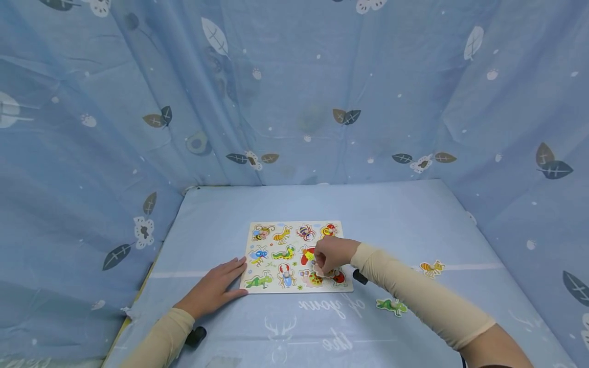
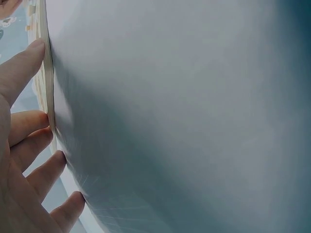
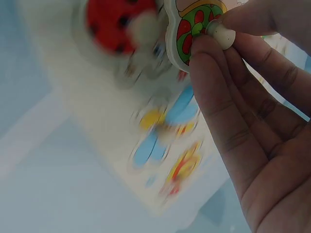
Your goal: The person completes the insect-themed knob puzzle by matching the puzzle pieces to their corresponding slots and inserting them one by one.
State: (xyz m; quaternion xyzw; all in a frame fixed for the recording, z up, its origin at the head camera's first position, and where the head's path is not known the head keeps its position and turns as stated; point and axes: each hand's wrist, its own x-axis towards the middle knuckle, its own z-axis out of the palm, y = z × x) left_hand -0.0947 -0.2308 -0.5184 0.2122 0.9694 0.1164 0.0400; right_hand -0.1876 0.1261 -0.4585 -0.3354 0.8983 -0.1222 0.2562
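Observation:
A pale wooden puzzle board (image 1: 271,267) printed with colourful insects lies on the table. My left hand (image 1: 216,287) rests at its left edge, fingers spread. In the left wrist view, fingertips touch the board's side (image 2: 48,82). My right hand (image 1: 333,253) is over the right part of the board, pinching a puzzle piece (image 3: 184,41) by its small round knob (image 3: 223,36). Red and green patterns mark that piece, and its far part is cut off by the view. A ladybug piece (image 3: 114,24) with a knob shows beside it, blurred, on the board.
Two loose pieces lie on the table right of the board: a bee piece (image 1: 431,268) and a green grasshopper-like piece (image 1: 392,305), close to the right sleeve (image 1: 423,291). Blue patterned curtains (image 1: 294,102) hang behind the table (image 1: 391,209) and on both sides.

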